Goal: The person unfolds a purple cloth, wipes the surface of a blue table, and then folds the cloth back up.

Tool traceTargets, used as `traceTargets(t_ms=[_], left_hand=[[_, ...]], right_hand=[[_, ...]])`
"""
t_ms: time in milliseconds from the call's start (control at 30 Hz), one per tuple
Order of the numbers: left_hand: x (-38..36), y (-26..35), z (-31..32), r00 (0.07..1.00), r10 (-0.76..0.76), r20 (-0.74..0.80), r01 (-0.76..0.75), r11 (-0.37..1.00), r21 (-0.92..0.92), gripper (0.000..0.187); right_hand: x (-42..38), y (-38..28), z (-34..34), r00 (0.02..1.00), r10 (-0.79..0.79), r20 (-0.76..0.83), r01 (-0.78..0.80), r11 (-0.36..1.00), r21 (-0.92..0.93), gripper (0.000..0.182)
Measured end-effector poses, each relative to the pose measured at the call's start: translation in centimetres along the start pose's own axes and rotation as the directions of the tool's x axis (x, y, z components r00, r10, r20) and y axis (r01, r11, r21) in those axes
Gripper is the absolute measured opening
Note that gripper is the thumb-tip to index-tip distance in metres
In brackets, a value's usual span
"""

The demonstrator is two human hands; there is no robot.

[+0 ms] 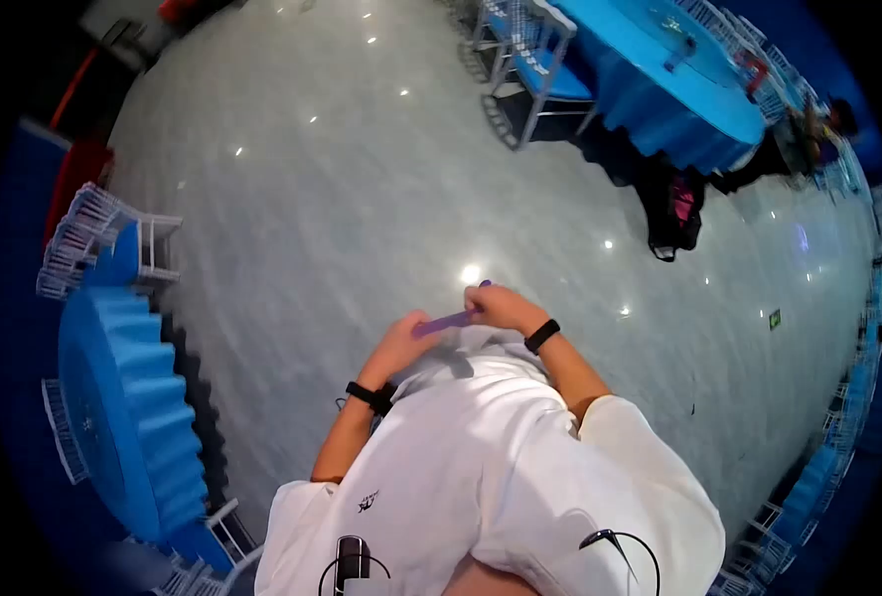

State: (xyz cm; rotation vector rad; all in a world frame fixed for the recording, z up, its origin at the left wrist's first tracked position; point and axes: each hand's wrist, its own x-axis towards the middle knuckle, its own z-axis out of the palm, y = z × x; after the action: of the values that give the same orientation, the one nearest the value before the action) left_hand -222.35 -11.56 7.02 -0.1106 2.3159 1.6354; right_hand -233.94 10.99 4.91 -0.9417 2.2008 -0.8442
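Observation:
A thin purple strip [447, 323] stretches between my two hands, in front of my white shirt. My left hand [404, 346] has its fingers closed on the strip's left end. At the other end, my right hand [504, 307] grips the strip, and a short purple tip sticks out above its fingers. Each wrist wears a black band. Whether the strip is flat or tubular cannot be made out.
A table with blue cloth [168, 417] and white chairs [158, 246] stand at the left. Another blue-covered table [650, 89] with a chair [545, 79] is at the upper right. A black and pink bag [675, 211] lies on the grey floor [342, 189].

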Motion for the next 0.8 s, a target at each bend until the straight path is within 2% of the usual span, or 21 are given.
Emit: traceTargets(t_ms=[33, 100, 167, 233, 267, 300, 367, 400, 467, 500, 567, 600, 633, 700, 767, 800], left_hand=[[2.6, 1.2, 0.1, 0.999, 0.014, 0.036, -0.014, 1.000, 0.010, 0.018], [7.1, 3.7, 0.9, 0.999, -0.014, 0.034, 0.018, 0.992, -0.121, 0.015], [11.0, 7.4, 1.3, 0.992, 0.026, 0.120, -0.011, 0.992, -0.123, 0.016], [14.9, 10.6, 1.9, 0.986, 0.078, 0.147, -0.064, 0.993, -0.099, 0.017], [16.8, 10.8, 2.5, 0.974, 0.191, 0.119, -0.184, 0.981, -0.067, 0.016], [18.7, 11.7, 2.7, 0.970, 0.196, 0.145, -0.188, 0.980, -0.070, 0.016], [22.6, 13.5, 2.5, 0.979, 0.037, 0.203, -0.040, 0.999, 0.009, 0.017], [25.0, 12.8, 2.4, 0.974, 0.084, 0.210, -0.095, 0.995, 0.041, 0.019], [28.5, 12.1, 1.7, 0.977, 0.072, 0.203, -0.085, 0.995, 0.058, 0.020], [30.5, 12.2, 1.4, 0.980, 0.056, 0.193, -0.068, 0.996, 0.058, 0.021], [35.1, 12.0, 0.7, 0.980, 0.025, 0.197, -0.040, 0.996, 0.074, 0.023], [38.2, 10.8, 0.5, 0.972, 0.030, 0.233, -0.062, 0.989, 0.133, 0.024], [40.7, 11.3, 0.5, 0.963, 0.029, 0.270, -0.083, 0.978, 0.189, 0.025], [46.0, 13.0, 0.6, 0.953, 0.045, 0.301, -0.097, 0.983, 0.159, 0.025], [51.0, 15.3, 1.1, 0.951, 0.123, 0.283, -0.173, 0.971, 0.162, 0.021], [54.0, 17.3, 1.3, 0.946, 0.153, 0.285, -0.199, 0.970, 0.141, 0.016]], right_hand=[[-0.4, 0.2, -1.9, 0.999, 0.011, -0.037, -0.010, 1.000, 0.015, 0.021], [-1.3, 2.8, -4.8, 0.992, 0.023, -0.126, -0.009, 0.994, 0.107, 0.019], [-2.2, 4.9, -7.2, 0.981, 0.064, -0.183, -0.036, 0.988, 0.153, 0.018], [-2.7, 6.9, -10.3, 0.972, 0.087, -0.220, -0.050, 0.984, 0.169, 0.017], [-3.2, 7.6, -11.3, 0.970, 0.140, -0.199, -0.110, 0.982, 0.155, 0.016], [-3.5, 8.4, -12.0, 0.965, 0.198, -0.174, -0.173, 0.974, 0.148, 0.016], [-3.5, 10.5, -13.8, 0.949, 0.219, -0.227, -0.164, 0.958, 0.236, 0.016], [-3.2, 11.1, -15.0, 0.927, 0.238, -0.290, -0.182, 0.961, 0.208, 0.016], [-2.4, 12.7, -16.1, 0.870, 0.235, -0.434, -0.166, 0.968, 0.190, 0.017], [-2.3, 12.8, -18.0, 0.854, 0.316, -0.414, -0.234, 0.943, 0.239, 0.016], [-1.3, 15.6, -20.8, 0.797, 0.418, -0.436, -0.231, 0.878, 0.419, 0.020], [-0.7, 16.9, -23.1, 0.796, 0.421, -0.434, -0.239, 0.879, 0.413, 0.020], [0.0, 17.8, -25.6, 0.764, 0.439, -0.473, -0.245, 0.875, 0.417, 0.020], [1.4, 20.0, -29.8, 0.723, 0.470, -0.506, -0.263, 0.865, 0.427, 0.019], [2.7, 22.2, -33.3, 0.656, 0.438, -0.615, -0.315, 0.899, 0.304, 0.020], [3.4, 23.3, -35.7, 0.652, 0.453, -0.608, -0.266, 0.887, 0.376, 0.025]])
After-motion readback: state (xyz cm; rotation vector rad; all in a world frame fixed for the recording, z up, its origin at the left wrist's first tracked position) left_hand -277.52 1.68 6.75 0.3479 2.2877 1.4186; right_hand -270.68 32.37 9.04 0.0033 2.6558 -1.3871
